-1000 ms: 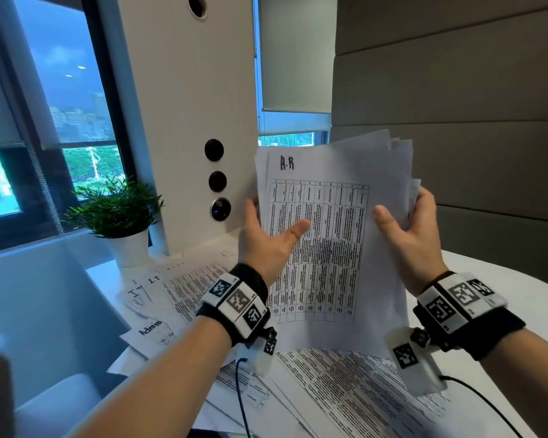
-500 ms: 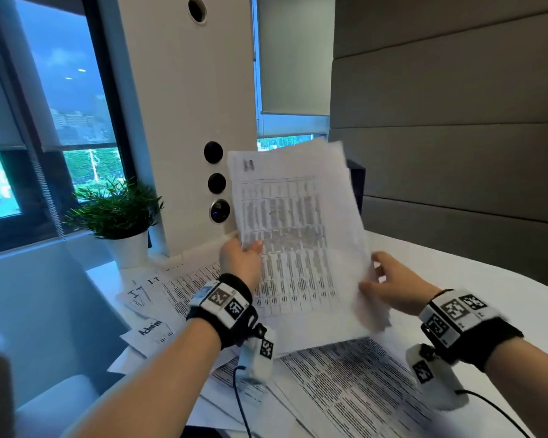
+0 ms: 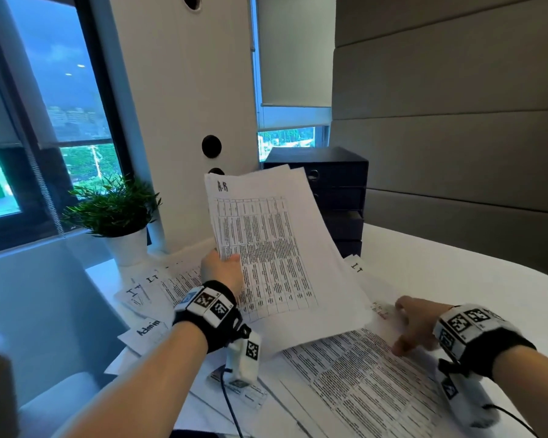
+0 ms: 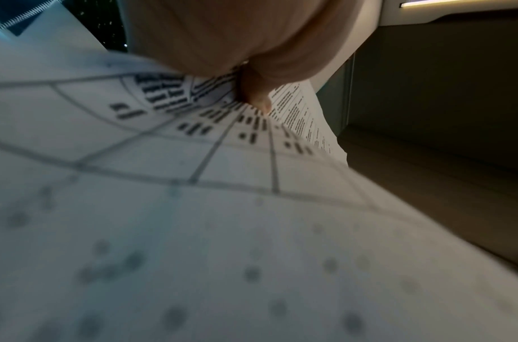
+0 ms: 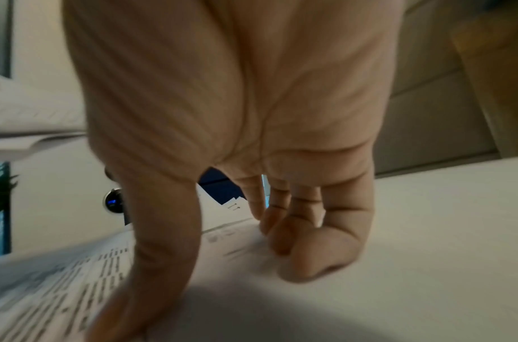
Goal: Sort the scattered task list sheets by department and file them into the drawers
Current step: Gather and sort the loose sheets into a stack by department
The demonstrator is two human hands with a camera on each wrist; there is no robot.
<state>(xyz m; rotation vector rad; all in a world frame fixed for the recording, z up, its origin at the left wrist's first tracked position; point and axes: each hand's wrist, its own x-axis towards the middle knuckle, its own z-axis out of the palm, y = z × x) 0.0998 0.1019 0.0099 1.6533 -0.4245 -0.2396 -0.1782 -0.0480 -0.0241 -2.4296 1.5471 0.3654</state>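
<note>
A stack of printed task sheets (image 3: pixel 276 248) headed "A-R" stands tilted above the table, gripped at its lower left edge by my left hand (image 3: pixel 225 263). The left wrist view shows the thumb (image 4: pixel 253 90) pressed on the top sheet (image 4: pixel 193 185), with the fingers hidden behind. My right hand (image 3: pixel 402 327) is down on a loose sheet (image 3: pixel 361 380) lying on the table. Its thumb and bent fingertips (image 5: pixel 304 266) touch that sheet's far edge (image 5: pixel 237 231) without lifting it. The dark drawer unit (image 3: pixel 339 191) stands behind the raised stack.
More sheets lie spread on the white table (image 3: pixel 456 273): ones marked "IT" (image 3: pixel 159 279) and "Admin" (image 3: pixel 146 330) at the left, another "IT" sheet (image 3: pixel 356 267) by the drawers. A potted plant (image 3: pixel 114 210) stands at the back left beside a white pillar (image 3: pixel 184 121).
The right hand has let go of the stack and dropped onto a sheet on the table. The left hand alone now holds the stack, which has come down and tilted back.
</note>
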